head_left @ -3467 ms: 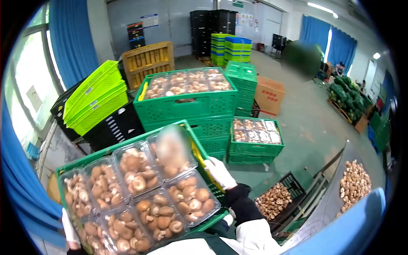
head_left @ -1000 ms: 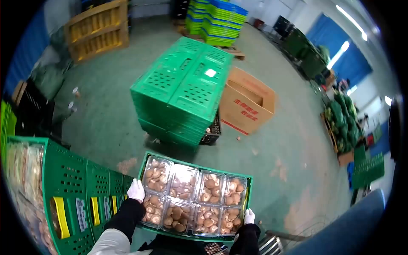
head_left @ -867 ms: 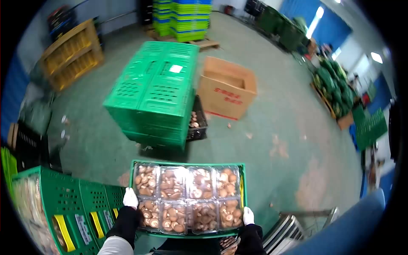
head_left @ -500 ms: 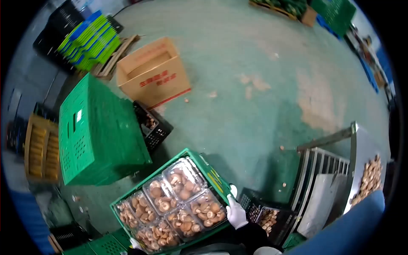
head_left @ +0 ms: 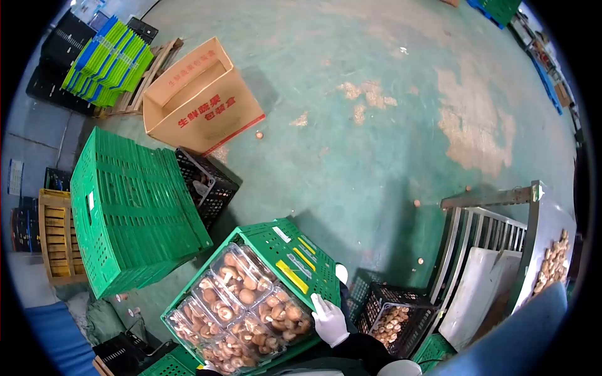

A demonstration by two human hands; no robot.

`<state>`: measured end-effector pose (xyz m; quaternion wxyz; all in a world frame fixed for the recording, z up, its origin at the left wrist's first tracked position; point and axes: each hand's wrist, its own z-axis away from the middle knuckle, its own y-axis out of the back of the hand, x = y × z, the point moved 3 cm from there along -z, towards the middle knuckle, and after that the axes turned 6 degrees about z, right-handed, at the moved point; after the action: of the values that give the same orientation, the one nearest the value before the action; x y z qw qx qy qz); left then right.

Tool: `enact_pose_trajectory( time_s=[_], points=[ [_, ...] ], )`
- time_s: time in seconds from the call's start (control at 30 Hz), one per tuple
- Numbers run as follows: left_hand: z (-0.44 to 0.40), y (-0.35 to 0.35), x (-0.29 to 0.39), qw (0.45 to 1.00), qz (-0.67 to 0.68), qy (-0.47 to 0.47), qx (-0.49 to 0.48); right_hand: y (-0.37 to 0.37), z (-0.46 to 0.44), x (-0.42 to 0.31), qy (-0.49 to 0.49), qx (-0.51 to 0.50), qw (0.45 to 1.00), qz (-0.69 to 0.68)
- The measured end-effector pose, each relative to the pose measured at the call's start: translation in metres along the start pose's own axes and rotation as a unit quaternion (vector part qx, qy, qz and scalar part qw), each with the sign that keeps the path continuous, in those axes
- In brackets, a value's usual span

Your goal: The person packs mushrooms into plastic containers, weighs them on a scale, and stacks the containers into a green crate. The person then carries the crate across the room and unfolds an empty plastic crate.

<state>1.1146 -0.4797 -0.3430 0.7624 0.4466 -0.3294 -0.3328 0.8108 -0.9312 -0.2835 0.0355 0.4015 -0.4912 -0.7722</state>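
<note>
A green plastic crate (head_left: 316, 260) is tilted in front of me, its outer side wall with yellow and white labels showing. Inside it, several clear plastic boxes of shiitake mushrooms (head_left: 235, 276) sit side by side. My right hand (head_left: 330, 321), in a white glove, grips the crate's right edge, fingers against the side wall. At the near left corner, only a bit of my left hand (head_left: 210, 367) shows, also gloved and at the crate's edge; its fingers are mostly hidden.
A stack of green crates (head_left: 141, 213) stands left, beside a black crate (head_left: 210, 188) and an open cardboard box (head_left: 204, 100). At right, a black crate of mushrooms (head_left: 392, 316) sits near a metal table (head_left: 539, 232) bearing more mushrooms. Small pieces lie on the green floor (head_left: 351, 188).
The crate has tipped, so its labelled outer wall now shows more fully. My right hand has shifted slightly down and left with it. The view has turned a little.
</note>
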Motion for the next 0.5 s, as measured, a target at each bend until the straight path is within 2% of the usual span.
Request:
enact_pose_trajectory(
  time_s=[0.23,0.3,0.33,0.37,0.43,0.47,0.5],
  points=[
    [0.006,0.004,-0.009,1.000,0.012,0.008,-0.003,0.014,-0.011,-0.005,0.053,0.093,0.994,0.035],
    [0.009,0.006,-0.014,1.000,0.012,0.008,-0.006,0.017,-0.013,-0.002,0.029,0.101,0.994,-0.043],
    [0.010,0.007,-0.015,1.000,0.012,0.005,-0.008,0.020,-0.017,0.003,0.012,0.103,0.985,-0.138],
    [0.011,0.009,-0.019,1.000,0.014,0.011,-0.003,0.018,-0.021,0.011,-0.016,0.075,0.973,-0.217],
    [0.012,0.009,-0.027,1.000,0.018,0.018,-0.002,0.000,-0.041,0.040,-0.049,-0.049,0.950,-0.306],
    [0.014,0.010,-0.032,1.000,0.019,0.022,-0.001,-0.015,-0.054,0.049,-0.016,-0.035,0.965,-0.258],
    [0.015,0.012,-0.038,0.999,0.021,0.028,0.002,-0.029,-0.065,0.060,-0.052,-0.037,0.967,-0.246]
  ],
)
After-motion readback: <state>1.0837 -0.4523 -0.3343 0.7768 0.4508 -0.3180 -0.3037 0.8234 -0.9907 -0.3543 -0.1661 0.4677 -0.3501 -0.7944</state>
